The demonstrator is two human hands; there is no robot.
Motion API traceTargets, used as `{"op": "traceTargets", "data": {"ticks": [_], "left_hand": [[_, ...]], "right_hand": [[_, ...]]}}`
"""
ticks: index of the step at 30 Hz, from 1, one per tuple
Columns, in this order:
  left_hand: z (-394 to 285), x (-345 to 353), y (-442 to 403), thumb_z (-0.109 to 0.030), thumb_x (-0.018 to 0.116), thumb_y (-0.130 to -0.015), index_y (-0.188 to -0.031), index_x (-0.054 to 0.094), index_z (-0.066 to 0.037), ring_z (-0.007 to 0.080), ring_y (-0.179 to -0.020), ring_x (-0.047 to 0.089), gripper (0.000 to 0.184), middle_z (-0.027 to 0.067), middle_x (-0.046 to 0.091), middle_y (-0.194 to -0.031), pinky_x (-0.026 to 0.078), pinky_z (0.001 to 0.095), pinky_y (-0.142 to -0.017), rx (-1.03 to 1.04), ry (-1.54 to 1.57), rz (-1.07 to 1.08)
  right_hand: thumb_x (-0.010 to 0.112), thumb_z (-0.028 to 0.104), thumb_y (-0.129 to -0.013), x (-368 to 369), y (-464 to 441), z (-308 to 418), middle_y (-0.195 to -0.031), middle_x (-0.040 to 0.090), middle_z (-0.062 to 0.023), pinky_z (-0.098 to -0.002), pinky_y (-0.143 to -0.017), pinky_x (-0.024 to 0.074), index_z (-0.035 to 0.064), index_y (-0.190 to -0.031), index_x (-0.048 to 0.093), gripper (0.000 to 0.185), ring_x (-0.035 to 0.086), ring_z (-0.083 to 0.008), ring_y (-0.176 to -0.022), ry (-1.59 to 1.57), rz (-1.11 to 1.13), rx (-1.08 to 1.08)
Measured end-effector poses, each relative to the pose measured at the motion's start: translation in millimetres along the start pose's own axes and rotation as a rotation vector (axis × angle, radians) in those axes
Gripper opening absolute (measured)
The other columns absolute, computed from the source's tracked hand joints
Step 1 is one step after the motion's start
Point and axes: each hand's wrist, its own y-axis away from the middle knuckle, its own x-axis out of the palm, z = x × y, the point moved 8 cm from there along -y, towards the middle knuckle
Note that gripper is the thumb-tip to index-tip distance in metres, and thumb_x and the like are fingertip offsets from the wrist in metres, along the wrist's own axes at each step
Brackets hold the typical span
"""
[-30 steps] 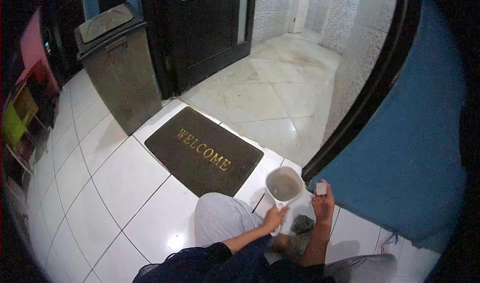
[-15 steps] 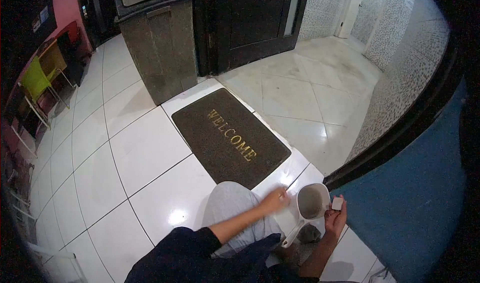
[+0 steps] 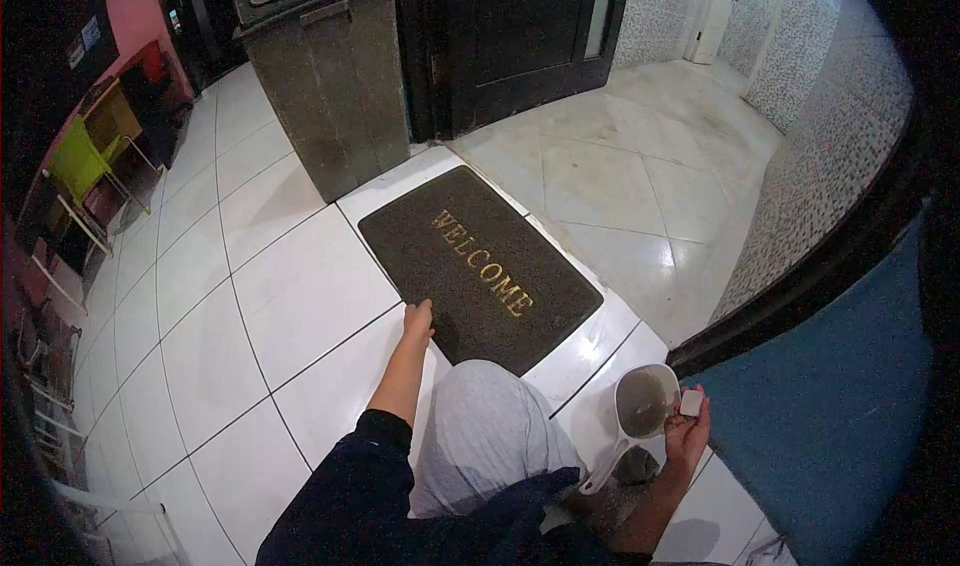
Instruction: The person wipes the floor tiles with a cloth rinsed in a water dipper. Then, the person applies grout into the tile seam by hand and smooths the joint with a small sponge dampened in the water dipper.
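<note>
My left hand (image 3: 420, 319) is at the near left edge of the dark doormat (image 3: 480, 266) lettered "WELCOME". Its fingers are curled closed, and I cannot make out what is in them or whether they touch the mat. My right hand (image 3: 686, 438) grips a small whitish block (image 3: 691, 402) between the fingers, beside the rim of a white dipper (image 3: 620, 416). Greyish liquid shows in the dipper, and its handle points back toward my body. Under the handle lies a dark grey lump (image 3: 635, 464), perhaps a cloth.
A tall grey bin (image 3: 335, 96) stands beyond the mat, next to a dark door (image 3: 520, 41). White floor tiles (image 3: 310, 306) spread to the left, with a green chair (image 3: 80, 161) far off. A blue panel (image 3: 810, 396) and dark frame (image 3: 800, 261) border the right.
My left hand has swung left and forward from beside the dipper to the mat's edge. My right hand keeps the block near the dipper. The view has shifted slightly.
</note>
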Motion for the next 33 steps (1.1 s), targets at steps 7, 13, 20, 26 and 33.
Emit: {"op": "traceTargets", "data": {"ticks": [7,13,20,26,33], "left_hand": [[0,-4,-13,-0.037,0.054,-0.079,-0.119,0.044,-0.01,0.0255,-0.097,0.043,0.049,0.0122,0.044,-0.115,0.042,0.0422,-0.073,-0.11,0.091,-0.073],[-44,-1,6,-0.034,0.055,-0.08,-0.13,0.034,-0.003,0.0371,-0.117,0.04,0.062,0.022,0.037,-0.131,0.035,0.0539,-0.091,0.303,-0.589,-0.17],[-52,98,71,-0.042,0.06,-0.078,-0.138,0.023,-0.01,0.0366,-0.133,0.011,0.078,0.0199,0.017,-0.143,0.023,0.0585,-0.1,0.858,-1.375,0.11],[-36,138,94,-0.053,0.069,-0.065,-0.142,0.011,-0.019,0.0386,-0.134,0.0,0.102,0.0177,0.001,-0.146,0.014,0.0672,-0.097,0.739,-1.643,0.299],[-20,127,95,-0.042,0.08,-0.055,-0.141,-0.003,-0.031,0.0373,-0.134,-0.007,0.12,0.0116,-0.01,-0.147,0.008,0.0747,-0.091,0.604,-1.635,0.346]], "right_hand": [[0.048,0.033,-0.091,-11,-7,5,-0.105,0.058,-0.0055,-0.0278,-0.058,0.0493,0.0128,-0.121,0.047,0.036,0.058,-0.0122,-0.079,0.072,0.147,-0.001],[0.048,0.033,-0.091,-5,-1,1,-0.105,0.058,-0.0056,-0.031,-0.066,0.0496,0.0118,-0.123,0.045,0.039,0.056,-0.0144,-0.092,0.068,0.029,-0.007],[0.044,0.034,-0.092,-20,-4,4,-0.097,0.06,-0.0056,-0.0223,-0.045,0.0454,0.0112,-0.119,0.046,0.035,0.056,-0.0121,-0.065,0.038,-0.072,-0.025],[0.044,0.034,-0.093,-22,-1,12,-0.108,0.055,-0.0062,-0.0234,-0.049,0.0436,0.0103,-0.125,0.041,0.04,0.053,-0.0127,-0.068,0.069,-0.036,-0.051],[0.044,0.035,-0.093,-27,-6,-1,-0.103,0.057,-0.0053,-0.0225,-0.05,0.0428,0.0105,-0.125,0.041,0.04,0.053,-0.0109,-0.067,0.121,-0.128,-0.009]]}}
